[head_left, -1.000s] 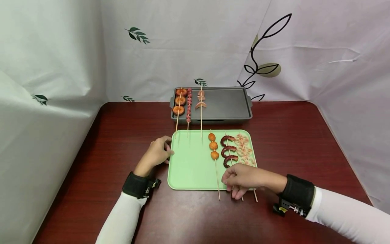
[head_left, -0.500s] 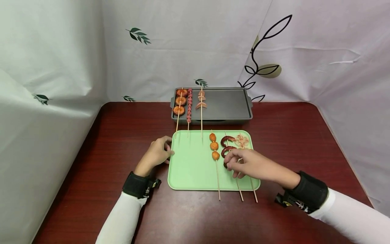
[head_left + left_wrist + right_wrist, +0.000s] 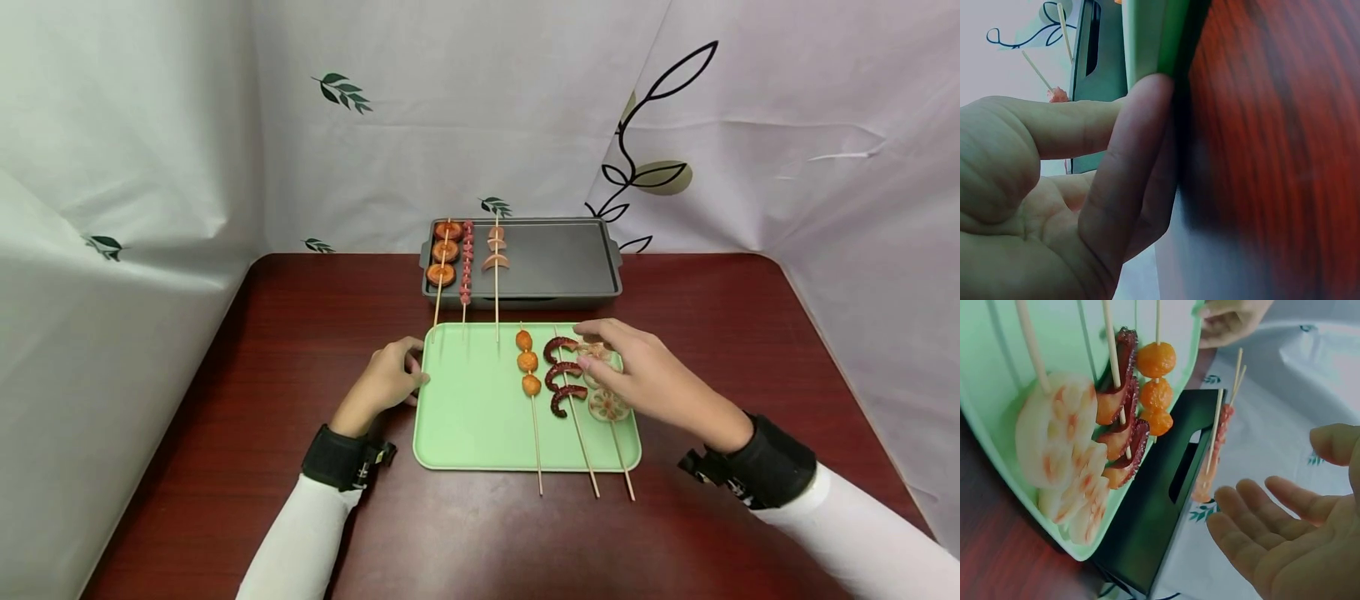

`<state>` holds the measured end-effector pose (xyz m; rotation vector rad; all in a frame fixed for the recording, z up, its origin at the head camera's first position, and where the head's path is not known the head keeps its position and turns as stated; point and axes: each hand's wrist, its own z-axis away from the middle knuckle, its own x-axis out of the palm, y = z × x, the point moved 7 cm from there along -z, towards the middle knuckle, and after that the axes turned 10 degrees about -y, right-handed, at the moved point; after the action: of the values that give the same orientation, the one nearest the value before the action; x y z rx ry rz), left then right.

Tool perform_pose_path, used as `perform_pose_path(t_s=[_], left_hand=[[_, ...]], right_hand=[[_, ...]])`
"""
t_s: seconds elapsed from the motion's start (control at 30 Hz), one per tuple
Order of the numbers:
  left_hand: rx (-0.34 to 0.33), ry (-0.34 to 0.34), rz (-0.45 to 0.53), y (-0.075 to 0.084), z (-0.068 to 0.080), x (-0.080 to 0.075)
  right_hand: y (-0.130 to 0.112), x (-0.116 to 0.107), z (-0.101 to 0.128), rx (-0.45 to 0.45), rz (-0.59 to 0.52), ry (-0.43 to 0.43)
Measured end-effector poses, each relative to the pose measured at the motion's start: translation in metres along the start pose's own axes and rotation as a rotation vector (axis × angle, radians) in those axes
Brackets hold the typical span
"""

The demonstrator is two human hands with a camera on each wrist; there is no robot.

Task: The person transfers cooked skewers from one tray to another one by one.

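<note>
My left hand [image 3: 386, 375] holds the left rim of the light green tray [image 3: 472, 425]; in the left wrist view its fingertips pinch the tray's edge [image 3: 1147, 40]. Over the tray's right side hovers my right hand [image 3: 647, 375], fingers spread and relaxed, holding nothing. Beneath it lies a lotus root slice skewer [image 3: 609, 406], its upper slices partly hidden by the hand. Beside that are a dark red octopus tentacle skewer [image 3: 567, 393] and an orange ball skewer [image 3: 527, 362]. In the right wrist view the right palm [image 3: 1297, 562] shows with nothing in it.
Behind the tray stands a dark grey grill pan [image 3: 558, 258]. On its left part lie a round brown slice skewer [image 3: 444, 252], a thin pink-red skewer [image 3: 466, 262] and a pale pink piece skewer [image 3: 496, 261], sticks reaching over the tray. White patterned cloth surrounds the wooden table [image 3: 300, 308].
My right hand has moved away from the skewer sticks at the tray's front, up and back over the lotus root slices, its fingers spreading. The left hand has stayed at the tray's rim.
</note>
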<state>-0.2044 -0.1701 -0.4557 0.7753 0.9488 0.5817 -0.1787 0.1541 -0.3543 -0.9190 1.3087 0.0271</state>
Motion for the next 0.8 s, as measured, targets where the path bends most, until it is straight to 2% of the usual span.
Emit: perform_pose_path(t_s=[0.07, 0.2, 0.43, 0.57, 0.67, 0.8], left_hand=[[0.007, 0.004, 0.003, 0.000, 0.000, 0.000], [0.010, 0.000, 0.006, -0.001, 0.000, 0.000], [0.012, -0.007, -0.006, 0.000, 0.000, 0.001], [0.010, -0.005, -0.008, 0.000, -0.001, 0.001], [0.006, 0.000, -0.005, 0.000, 0.000, 0.000], [0.003, 0.003, -0.004, 0.000, -0.001, 0.000]], right_hand=[[0.006, 0.000, -0.003, 0.036, -0.050, -0.015], [0.020, 0.004, -0.012, 0.105, -0.270, -0.069], [0.035, 0.018, -0.028, 0.175, -0.903, -0.175], [0.037, 0.024, -0.036, 0.201, -1.179, -0.216], [0.039, 0.028, -0.041, 0.219, -1.310, -0.258], [0.040, 0.034, -0.050, 0.235, -1.419, -0.302]])
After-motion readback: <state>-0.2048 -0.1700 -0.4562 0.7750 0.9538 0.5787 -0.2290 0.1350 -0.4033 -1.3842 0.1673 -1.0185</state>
